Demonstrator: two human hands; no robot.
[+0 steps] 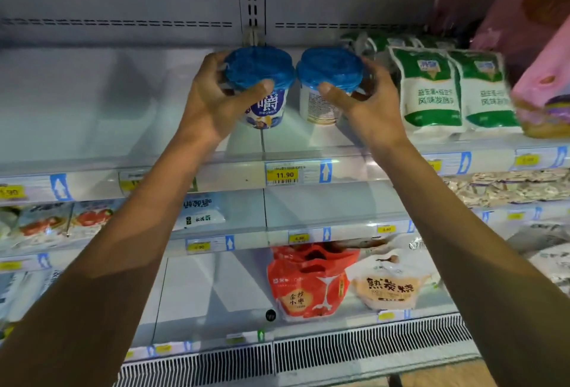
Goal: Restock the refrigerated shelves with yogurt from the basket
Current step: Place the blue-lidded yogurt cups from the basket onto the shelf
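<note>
Two blue-lidded yogurt cups are side by side over the upper white shelf [129, 109]. My left hand [216, 100] grips the left yogurt cup [265, 90] round its lid, thumb in front. My right hand [367, 103] grips the right yogurt cup [324, 84] the same way. Both cups are upright, with their bases at or just above the shelf surface; I cannot tell if they touch it. The basket is out of view.
Green-and-white yogurt bags [431, 90] lie just right of the cups, pink packs [543, 84] beyond them. The shelf rail holds a price tag reading 11.90 [282, 174]. Lower shelves hold a red pouch [308, 285], a beige pouch [388, 285] and flat packs [46, 223].
</note>
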